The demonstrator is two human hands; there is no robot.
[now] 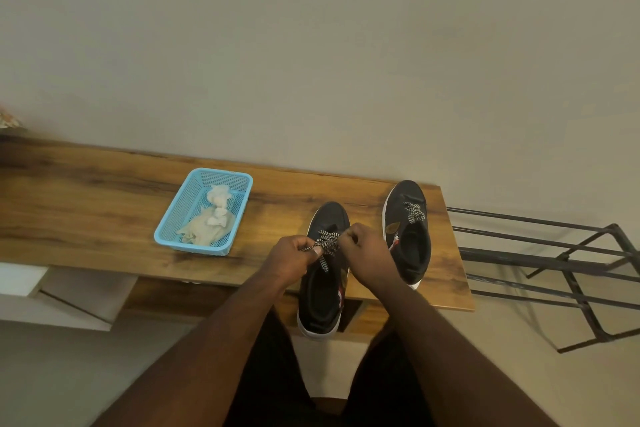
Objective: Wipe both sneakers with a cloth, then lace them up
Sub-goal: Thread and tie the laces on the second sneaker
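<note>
The speckled black-and-white lace [325, 244] of the nearer black sneaker [323, 288], overhanging the wooden counter's [86, 211] front edge, is pinched by left hand [291, 258] and right hand [369, 253], apparently for knotting. The white cloth [207, 229] is parked in the blue mesh basket [180, 215].

2 black sneakers: one [323, 291] under the fingers, one [410, 232] just right of them. 2 black-and-white laces: one [323, 246] pinched in the fingers, one [414, 212] beyond them. 2 hands: left [289, 258], right [369, 253]. 1 blue mesh basket [173, 215], 1 pale cloth [207, 227] inside, left of fingers. 1 metal rack [554, 253], far right.
</note>
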